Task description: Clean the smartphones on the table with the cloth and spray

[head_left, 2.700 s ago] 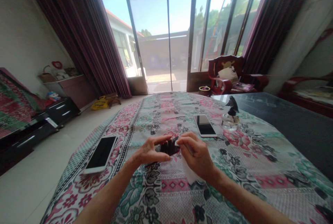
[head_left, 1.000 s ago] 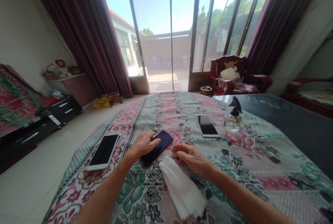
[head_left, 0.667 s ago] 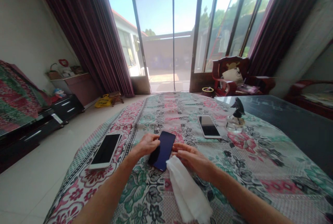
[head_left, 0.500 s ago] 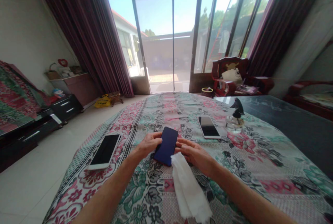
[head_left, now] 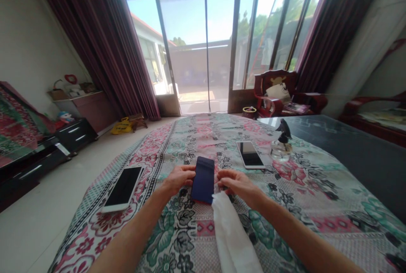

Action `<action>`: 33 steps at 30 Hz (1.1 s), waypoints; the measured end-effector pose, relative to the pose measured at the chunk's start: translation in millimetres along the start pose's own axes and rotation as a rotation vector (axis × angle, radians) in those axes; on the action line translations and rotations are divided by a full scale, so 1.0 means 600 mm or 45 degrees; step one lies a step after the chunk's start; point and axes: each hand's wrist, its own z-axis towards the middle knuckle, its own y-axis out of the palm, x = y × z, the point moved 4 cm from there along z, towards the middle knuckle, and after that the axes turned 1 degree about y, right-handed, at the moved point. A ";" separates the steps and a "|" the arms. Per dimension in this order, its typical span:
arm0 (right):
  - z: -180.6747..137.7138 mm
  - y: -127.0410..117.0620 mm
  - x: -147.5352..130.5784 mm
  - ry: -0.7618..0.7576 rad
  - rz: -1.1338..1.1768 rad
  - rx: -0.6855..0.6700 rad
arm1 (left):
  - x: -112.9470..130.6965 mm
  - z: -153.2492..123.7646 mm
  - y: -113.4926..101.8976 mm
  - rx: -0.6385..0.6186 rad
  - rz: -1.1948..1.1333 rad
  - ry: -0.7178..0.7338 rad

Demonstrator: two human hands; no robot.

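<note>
A dark blue smartphone [head_left: 203,180] lies at the middle of the patterned tablecloth, its top end pointing away from me. My left hand [head_left: 179,178] grips its left edge, fingers and thumb closed on the side. Just off the right edge is my right hand [head_left: 236,184], fingers loosely bent and apart, with nothing seen in them. A folded white cloth [head_left: 234,235] stretches from the phone's lower right corner toward me. To the left rests a white phone [head_left: 123,189] with a black screen. Another white phone [head_left: 250,155] lies farther off to the right.
A small glass holder with a dark figurine [head_left: 283,140] stands at the right on the tablecloth [head_left: 177,142]. A dark glossy table [head_left: 342,137] adjoins on the right. Beyond are a red wooden chair [head_left: 275,95], a yellow bag [head_left: 121,126] and glass doors.
The phone has turned to lie straighter. My left thumb has moved off its face to the edge, and my right fingers have bent more. The view has shifted slightly.
</note>
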 end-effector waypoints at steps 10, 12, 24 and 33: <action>0.002 0.003 0.007 -0.005 -0.091 -0.005 | -0.009 0.000 0.011 0.157 0.285 0.050; 0.004 0.003 0.008 0.009 -0.115 0.001 | -0.008 -0.001 0.015 0.203 0.280 0.061; 0.004 -0.025 -0.001 -0.030 -0.040 0.133 | -0.003 0.026 0.033 0.201 0.065 0.178; 0.025 -0.142 -0.046 -0.376 0.201 0.553 | 0.074 0.142 0.151 0.192 -0.179 0.390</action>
